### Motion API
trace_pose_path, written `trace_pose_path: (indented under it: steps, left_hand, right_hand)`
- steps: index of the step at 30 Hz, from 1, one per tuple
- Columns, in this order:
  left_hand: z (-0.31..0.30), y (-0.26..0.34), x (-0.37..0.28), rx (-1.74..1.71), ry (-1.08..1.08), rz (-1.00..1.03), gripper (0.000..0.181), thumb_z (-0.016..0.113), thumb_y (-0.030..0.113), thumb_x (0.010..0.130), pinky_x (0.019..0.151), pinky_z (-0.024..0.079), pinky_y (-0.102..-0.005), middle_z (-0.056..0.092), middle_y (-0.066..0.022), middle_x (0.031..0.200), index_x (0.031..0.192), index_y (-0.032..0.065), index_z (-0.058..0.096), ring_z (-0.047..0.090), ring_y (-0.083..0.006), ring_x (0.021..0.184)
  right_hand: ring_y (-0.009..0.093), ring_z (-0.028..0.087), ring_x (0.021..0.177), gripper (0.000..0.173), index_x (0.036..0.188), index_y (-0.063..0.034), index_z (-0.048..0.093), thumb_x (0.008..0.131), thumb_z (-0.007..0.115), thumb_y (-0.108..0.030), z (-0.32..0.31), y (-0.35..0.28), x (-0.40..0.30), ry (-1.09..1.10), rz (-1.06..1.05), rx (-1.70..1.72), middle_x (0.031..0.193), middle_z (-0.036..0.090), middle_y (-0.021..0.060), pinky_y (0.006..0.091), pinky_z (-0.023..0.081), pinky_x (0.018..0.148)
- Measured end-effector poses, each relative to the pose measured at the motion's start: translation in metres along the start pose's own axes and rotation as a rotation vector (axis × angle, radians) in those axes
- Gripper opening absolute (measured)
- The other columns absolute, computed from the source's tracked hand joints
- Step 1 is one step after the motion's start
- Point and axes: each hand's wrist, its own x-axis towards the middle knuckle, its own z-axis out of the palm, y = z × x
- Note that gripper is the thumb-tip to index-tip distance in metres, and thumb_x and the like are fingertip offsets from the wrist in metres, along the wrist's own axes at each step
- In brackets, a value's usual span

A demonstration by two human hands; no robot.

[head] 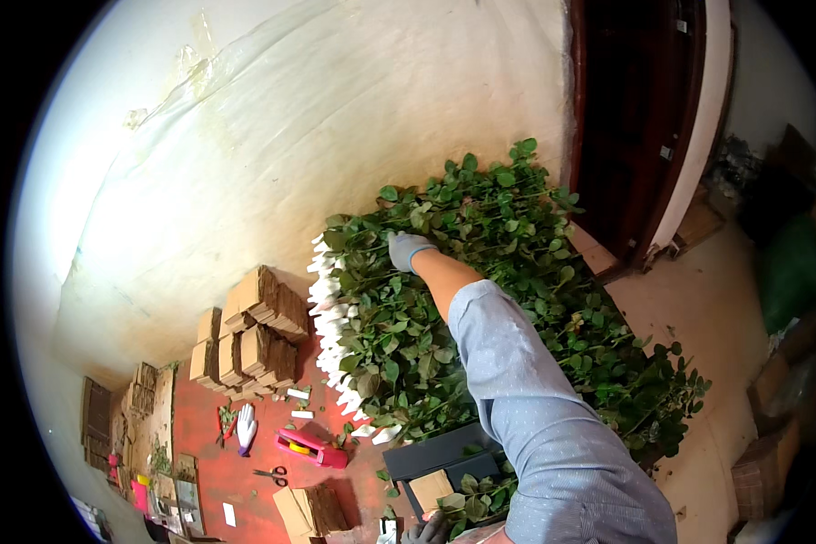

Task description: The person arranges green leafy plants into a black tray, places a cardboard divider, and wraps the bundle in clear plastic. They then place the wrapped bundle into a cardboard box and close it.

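My right hand (409, 251), in a grey glove, reaches far across a large pile of leafy rose stems (408, 319). Its fingers touch the foliage; whether they close on a stem cannot be made out. White-wrapped flower heads (330, 319) line the left side of the pile. My left hand (427, 530), in a darker grey glove, shows only partly at the bottom edge. It is beside a small cardboard piece (431, 491) and a few leafy stems (479, 502); its grip is hidden. A black tray or board (442, 451) lies under the cardboard piece.
On the red tabletop (238, 476) are stacked cardboard pieces (258, 333), another cardboard bundle (311, 511), a pink tape dispenser (311, 449), black scissors (272, 474), red-handled pruning shears (226, 430) and a white glove (246, 428). A plastic-covered wall (381, 102) stands behind, a dark door (632, 136) at right.
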Motion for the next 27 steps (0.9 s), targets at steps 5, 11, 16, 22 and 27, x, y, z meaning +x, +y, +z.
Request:
trace_pose_path:
  steps: [5, 11, 16, 22, 27]
  left_hand:
    - [0.002, 0.006, -0.011, 0.012, -0.013, -0.075, 0.048, 0.064, 0.021, 0.083, 0.088, 0.046, -0.0475, 0.057, -0.0042, 0.144, 0.13, 0.0176, 0.068, 0.053, -0.0307, 0.115]
    - [0.008, 0.006, -0.002, -0.01, -0.034, -0.089, 0.046, 0.065, 0.021, 0.081, 0.085, 0.047, -0.0463, 0.058, -0.0036, 0.141, 0.127, 0.0175, 0.069, 0.054, -0.0299, 0.11]
    - [0.006, 0.007, -0.001, -0.025, -0.065, -0.104, 0.045, 0.065, 0.02, 0.08, 0.083, 0.047, -0.0454, 0.059, -0.0032, 0.14, 0.125, 0.0173, 0.07, 0.055, -0.0292, 0.107]
    - [0.007, 0.002, 0.0, -0.05, -0.116, -0.113, 0.044, 0.066, 0.02, 0.079, 0.08, 0.048, -0.0443, 0.06, -0.0026, 0.137, 0.123, 0.0172, 0.071, 0.056, -0.0284, 0.103]
    - [0.006, -0.001, 0.002, -0.06, -0.137, -0.108, 0.043, 0.067, 0.019, 0.078, 0.077, 0.048, -0.0434, 0.061, -0.0022, 0.136, 0.12, 0.0171, 0.073, 0.056, -0.0278, 0.099]
  right_hand:
    - [0.041, 0.047, 0.139, 0.057, 0.154, -0.0013, 0.033, 0.1, 0.05, -0.005, 0.007, -0.033, -0.008, -0.098, 0.019, -0.05, 0.158, 0.036, 0.0216, 0.0543, 0.049, 0.109]
    - [0.036, 0.05, 0.133, 0.062, 0.15, -0.0018, 0.039, 0.095, 0.064, -0.013, 0.0, -0.024, 0.03, 0.247, -0.106, -0.353, 0.15, 0.044, 0.0209, 0.0478, 0.05, 0.104]
    - [0.038, 0.031, 0.148, 0.09, 0.161, -0.0039, 0.022, 0.089, 0.073, -0.022, -0.008, -0.01, 0.064, 0.297, -0.122, -0.341, 0.16, 0.032, 0.0197, 0.0505, 0.034, 0.118]
    - [0.038, 0.022, 0.155, 0.111, 0.164, -0.0055, 0.015, 0.082, 0.083, -0.039, -0.014, 0.008, 0.1, 0.09, -0.082, -0.362, 0.168, 0.025, 0.0188, 0.054, 0.025, 0.124]
    - [0.032, 0.063, 0.125, 0.07, 0.142, -0.0017, 0.053, 0.083, 0.078, -0.031, -0.013, 0.018, 0.104, -0.025, -0.222, -0.427, 0.138, 0.063, 0.0195, 0.0506, 0.046, 0.107]
